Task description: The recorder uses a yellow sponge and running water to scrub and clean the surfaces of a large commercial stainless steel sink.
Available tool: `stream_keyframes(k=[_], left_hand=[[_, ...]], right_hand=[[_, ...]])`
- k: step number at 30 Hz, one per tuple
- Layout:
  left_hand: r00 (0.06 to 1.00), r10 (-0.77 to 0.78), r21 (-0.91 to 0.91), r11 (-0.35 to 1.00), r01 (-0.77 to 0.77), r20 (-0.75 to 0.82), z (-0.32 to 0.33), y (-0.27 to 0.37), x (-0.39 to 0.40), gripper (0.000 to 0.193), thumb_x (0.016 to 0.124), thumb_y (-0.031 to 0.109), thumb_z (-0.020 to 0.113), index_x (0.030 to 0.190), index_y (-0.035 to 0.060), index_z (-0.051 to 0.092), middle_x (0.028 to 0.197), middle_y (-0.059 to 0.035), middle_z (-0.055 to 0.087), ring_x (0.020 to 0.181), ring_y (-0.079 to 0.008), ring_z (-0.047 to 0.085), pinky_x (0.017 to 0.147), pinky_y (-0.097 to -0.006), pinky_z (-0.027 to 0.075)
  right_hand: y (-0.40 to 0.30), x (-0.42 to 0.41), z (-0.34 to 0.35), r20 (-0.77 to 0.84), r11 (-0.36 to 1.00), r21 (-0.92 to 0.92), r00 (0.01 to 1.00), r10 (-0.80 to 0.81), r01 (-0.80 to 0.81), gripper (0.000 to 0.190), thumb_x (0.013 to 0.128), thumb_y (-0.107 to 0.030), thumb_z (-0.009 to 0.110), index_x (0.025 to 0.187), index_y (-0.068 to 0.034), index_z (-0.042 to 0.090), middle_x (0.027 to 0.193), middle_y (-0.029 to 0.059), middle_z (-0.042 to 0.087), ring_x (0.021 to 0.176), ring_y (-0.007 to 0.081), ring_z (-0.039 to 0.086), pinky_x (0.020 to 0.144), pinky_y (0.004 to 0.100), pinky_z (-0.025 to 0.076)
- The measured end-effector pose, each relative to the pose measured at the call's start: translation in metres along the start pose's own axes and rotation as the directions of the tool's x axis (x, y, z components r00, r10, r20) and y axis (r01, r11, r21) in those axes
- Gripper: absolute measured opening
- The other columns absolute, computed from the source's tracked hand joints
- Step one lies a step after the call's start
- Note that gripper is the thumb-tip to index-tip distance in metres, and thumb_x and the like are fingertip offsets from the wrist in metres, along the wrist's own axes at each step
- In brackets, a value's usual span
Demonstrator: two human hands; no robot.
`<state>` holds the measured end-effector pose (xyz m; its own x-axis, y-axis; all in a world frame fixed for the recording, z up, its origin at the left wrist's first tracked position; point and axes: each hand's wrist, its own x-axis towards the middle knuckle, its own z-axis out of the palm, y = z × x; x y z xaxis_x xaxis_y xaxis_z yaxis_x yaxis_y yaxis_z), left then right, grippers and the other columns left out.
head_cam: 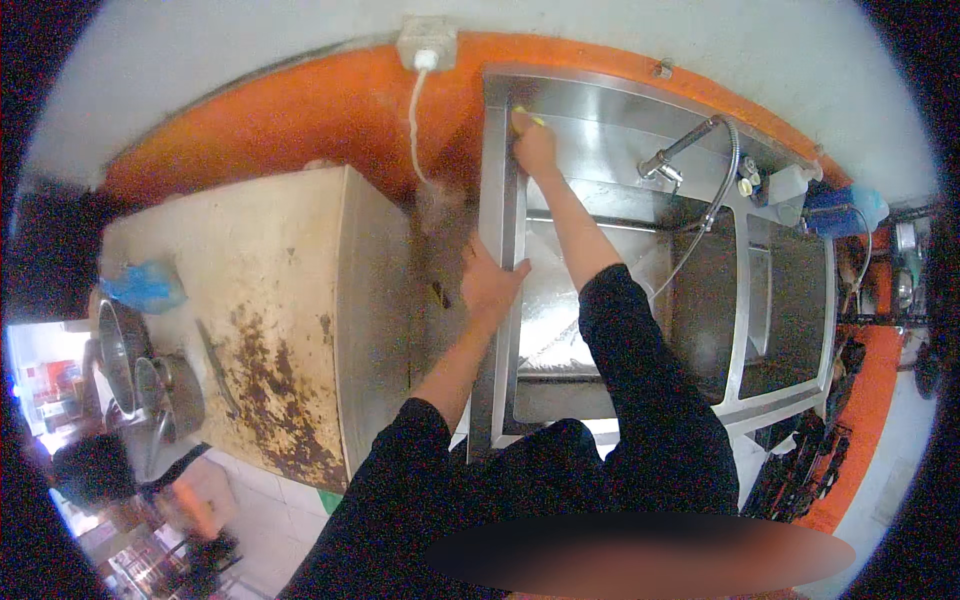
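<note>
A steel double-basin sink (495, 352) stands before me. My right hand (535, 148) reaches into its back left corner, closed around a small yellow sponge (534, 117) pressed to the steel. Most of the sponge is hidden by the fingers. Lower down, my left hand (489, 279) grips the sink's left rim, thumb on the inner side and fingers over the outer edge. Beneath my right forearm lies the larger basin (559, 315), its bottom shiny and wet-looking. A chrome faucet (660, 166) with a flexible hose (733, 150) rises from the back ledge, right of my right hand.
A rusty cream-coloured cabinet (277, 262) stands left, bearing metal pots (169, 397) and a blue plastic bag (142, 286). A white cord (412, 120) hangs from a wall outlet (427, 41). The second basin (787, 307), bottles (746, 176) and a blue container (832, 210) are right.
</note>
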<state>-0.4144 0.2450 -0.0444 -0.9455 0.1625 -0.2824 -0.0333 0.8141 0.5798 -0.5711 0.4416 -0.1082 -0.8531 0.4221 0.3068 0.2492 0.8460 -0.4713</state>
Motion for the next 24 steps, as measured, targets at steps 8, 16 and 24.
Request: stream_keyframes(k=[8,16,24], left_hand=[[1.0,-0.009,-0.012,1.0,0.009,0.006,0.003,-0.002,-0.002,0.098,0.059,0.039,0.074,0.131,0.0028,0.019,0.116,-0.0217,0.044,0.1,-0.0362,0.052,0.082,-0.0415,0.045],[0.998,0.054,-0.01,0.998,-0.055,-0.034,0.002,-0.006,-0.003,0.097,0.058,0.042,0.074,0.129,0.0023,0.021,0.114,-0.0214,0.045,0.095,-0.0368,0.055,0.079,-0.0421,0.046],[1.0,0.001,0.05,0.999,-0.002,0.005,0.0,-0.001,0.0,0.097,0.059,0.042,0.074,0.129,0.0015,0.021,0.114,-0.0222,0.043,0.093,-0.0361,0.055,0.077,-0.0424,0.047]], right_hand=[[0.002,0.001,-0.041,0.242,0.956,-0.121,0.942,-0.234,0.268,0.037,0.07,-0.005,0.054,0.104,-0.019,0.062,0.086,0.0138,0.063,0.077,0.0339,0.06,0.068,0.0405,0.048],[0.054,-0.08,-0.123,0.298,0.894,0.435,0.919,-0.258,0.11,0.028,0.072,-0.01,0.061,0.098,-0.017,0.066,0.094,0.0087,0.065,0.084,0.0221,0.062,0.077,0.0314,0.047],[0.072,0.055,-0.111,-0.676,0.865,0.497,0.598,0.431,-0.062,0.025,0.075,-0.005,0.056,0.099,-0.005,0.063,0.099,0.0166,0.062,0.093,0.0286,0.058,0.083,0.0329,0.044]])
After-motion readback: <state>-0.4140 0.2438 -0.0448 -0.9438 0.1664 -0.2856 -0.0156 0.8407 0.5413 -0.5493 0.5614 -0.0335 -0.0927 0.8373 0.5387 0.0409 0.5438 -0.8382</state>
